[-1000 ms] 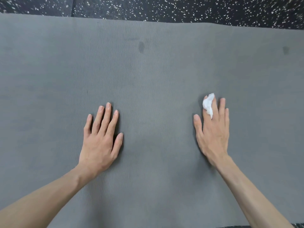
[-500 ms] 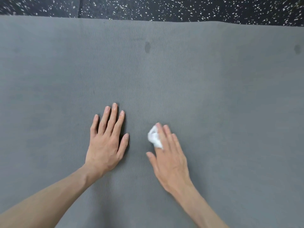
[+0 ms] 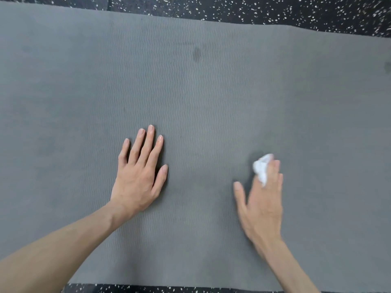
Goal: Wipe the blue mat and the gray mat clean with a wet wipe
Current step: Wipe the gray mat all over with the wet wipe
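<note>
Pressing flat at centre frame, the left hand (image 3: 138,176) lies palm-down, fingers straight, on the gray mat (image 3: 190,92); lower right, the blurred right hand (image 3: 262,204) has straight fingers over a bunched white wet wipe (image 3: 261,167), thumb spread, speckled black floor (image 3: 254,9) along the top

The ribbed gray foam mat (image 3: 190,92) lies on the speckled black rubber floor (image 3: 254,9), which shows at twelve and six o'clock. On it, the left hand (image 3: 138,173) rests flat at seven o'clock; the right hand (image 3: 262,206) at four o'clock presses the crumpled white wet wipe (image 3: 262,167) under its fingers.
</note>
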